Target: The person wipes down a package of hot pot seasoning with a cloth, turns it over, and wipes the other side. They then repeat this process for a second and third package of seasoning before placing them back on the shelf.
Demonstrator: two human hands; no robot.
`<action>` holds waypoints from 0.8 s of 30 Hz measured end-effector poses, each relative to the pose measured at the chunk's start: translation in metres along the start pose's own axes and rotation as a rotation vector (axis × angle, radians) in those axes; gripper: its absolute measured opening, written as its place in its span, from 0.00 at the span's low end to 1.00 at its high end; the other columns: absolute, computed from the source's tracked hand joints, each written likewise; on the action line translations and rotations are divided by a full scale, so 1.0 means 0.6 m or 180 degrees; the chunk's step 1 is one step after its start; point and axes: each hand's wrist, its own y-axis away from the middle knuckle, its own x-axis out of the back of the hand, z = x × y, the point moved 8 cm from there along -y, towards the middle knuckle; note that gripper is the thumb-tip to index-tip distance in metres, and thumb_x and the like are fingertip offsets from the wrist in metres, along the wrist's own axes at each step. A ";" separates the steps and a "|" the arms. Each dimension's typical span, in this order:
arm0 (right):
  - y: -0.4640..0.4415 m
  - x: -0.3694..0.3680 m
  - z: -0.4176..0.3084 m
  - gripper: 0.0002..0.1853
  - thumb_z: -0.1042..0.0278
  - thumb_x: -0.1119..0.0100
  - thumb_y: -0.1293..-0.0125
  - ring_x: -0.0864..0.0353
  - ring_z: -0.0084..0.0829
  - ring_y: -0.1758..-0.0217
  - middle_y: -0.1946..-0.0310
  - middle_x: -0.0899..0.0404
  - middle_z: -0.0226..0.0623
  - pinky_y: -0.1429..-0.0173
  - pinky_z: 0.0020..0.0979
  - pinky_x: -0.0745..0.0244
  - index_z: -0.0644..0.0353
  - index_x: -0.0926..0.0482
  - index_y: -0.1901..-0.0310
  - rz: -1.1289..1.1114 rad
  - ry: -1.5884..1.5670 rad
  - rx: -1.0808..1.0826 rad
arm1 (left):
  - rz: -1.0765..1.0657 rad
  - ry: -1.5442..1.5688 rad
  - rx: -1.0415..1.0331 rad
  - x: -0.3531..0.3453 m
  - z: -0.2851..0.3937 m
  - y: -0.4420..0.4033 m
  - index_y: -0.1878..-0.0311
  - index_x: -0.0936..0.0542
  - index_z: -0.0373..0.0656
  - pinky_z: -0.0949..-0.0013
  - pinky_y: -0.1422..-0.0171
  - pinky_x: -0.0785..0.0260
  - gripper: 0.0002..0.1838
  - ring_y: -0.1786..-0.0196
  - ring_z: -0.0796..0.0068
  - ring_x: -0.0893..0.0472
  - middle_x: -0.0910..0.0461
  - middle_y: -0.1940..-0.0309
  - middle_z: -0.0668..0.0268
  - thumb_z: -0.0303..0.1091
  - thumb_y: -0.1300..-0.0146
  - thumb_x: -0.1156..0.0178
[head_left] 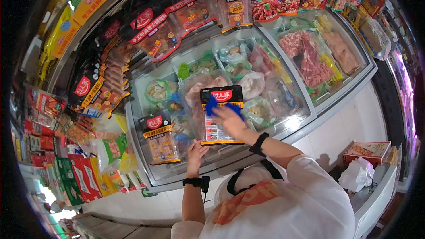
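Over the glass-topped chest freezer (313, 116), I see the shopper's right hand (230, 121) pressing a bunched blue cloth (212, 105) onto the front of a black-topped hotpot base packet (217, 129). The left hand (196, 152) is at that packet's lower left corner; I can't make out whether it grips. A second hotpot base packet (161, 146) lies to the left on the glass. Bagged raw meat (314, 66) shows under the right-hand lid, and crayfish seasoning packets (266, 11) line the back.
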 end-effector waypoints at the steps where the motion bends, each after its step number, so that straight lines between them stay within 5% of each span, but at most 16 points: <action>1: 0.009 -0.027 -0.033 0.23 0.75 0.43 0.48 0.33 0.44 0.31 0.35 0.30 0.41 0.27 0.40 0.38 0.56 0.20 0.47 -0.0133 0.0011 0.0256 | 0.0023 -0.0004 0.0005 -0.002 0.001 0.001 0.49 0.26 0.32 0.60 0.50 0.19 0.29 0.59 0.63 0.15 0.19 0.59 0.56 0.55 0.28 0.50; 7: 0.072 -0.060 -0.148 0.21 0.65 0.45 0.44 0.37 0.40 0.27 0.35 0.30 0.36 0.24 0.38 0.42 0.56 0.20 0.48 -0.0413 0.0197 0.1602 | 0.0261 0.0115 0.0152 0.029 -0.022 -0.018 0.49 0.26 0.31 0.59 0.49 0.20 0.39 0.60 0.62 0.16 0.18 0.58 0.53 0.67 0.31 0.55; 14: 0.146 0.030 -0.031 0.24 0.70 0.42 0.44 0.39 0.40 0.26 0.31 0.35 0.37 0.25 0.40 0.40 0.54 0.23 0.42 -0.0536 -0.0346 0.2034 | -0.0015 0.0075 -0.0011 -0.003 0.003 0.002 0.51 0.24 0.29 0.62 0.47 0.21 0.38 0.58 0.63 0.15 0.17 0.59 0.53 0.64 0.29 0.57; 16: 0.123 0.042 0.035 0.29 0.77 0.41 0.46 0.37 0.45 0.28 0.32 0.33 0.42 0.25 0.44 0.40 0.52 0.25 0.39 -0.0667 -0.0732 0.0855 | 0.0159 -0.0096 -0.0053 0.001 0.002 0.002 0.51 0.24 0.28 0.64 0.47 0.21 0.37 0.58 0.62 0.15 0.17 0.59 0.52 0.62 0.28 0.57; 20: 0.038 0.068 0.114 0.32 0.83 0.42 0.49 0.36 0.50 0.30 0.34 0.33 0.49 0.25 0.45 0.41 0.55 0.25 0.39 0.0352 -0.0799 -0.0425 | 0.0154 -0.0226 -0.0013 -0.005 0.006 0.004 0.51 0.24 0.29 0.64 0.49 0.21 0.36 0.59 0.63 0.15 0.17 0.60 0.53 0.62 0.28 0.55; 24: 0.005 0.040 0.047 0.25 0.80 0.42 0.49 0.33 0.48 0.32 0.36 0.30 0.46 0.27 0.41 0.38 0.59 0.21 0.45 -0.0065 -0.0487 -0.0074 | 0.0123 -0.0299 -0.0018 0.000 0.007 -0.001 0.52 0.24 0.30 0.64 0.50 0.20 0.33 0.59 0.63 0.15 0.17 0.59 0.53 0.59 0.29 0.50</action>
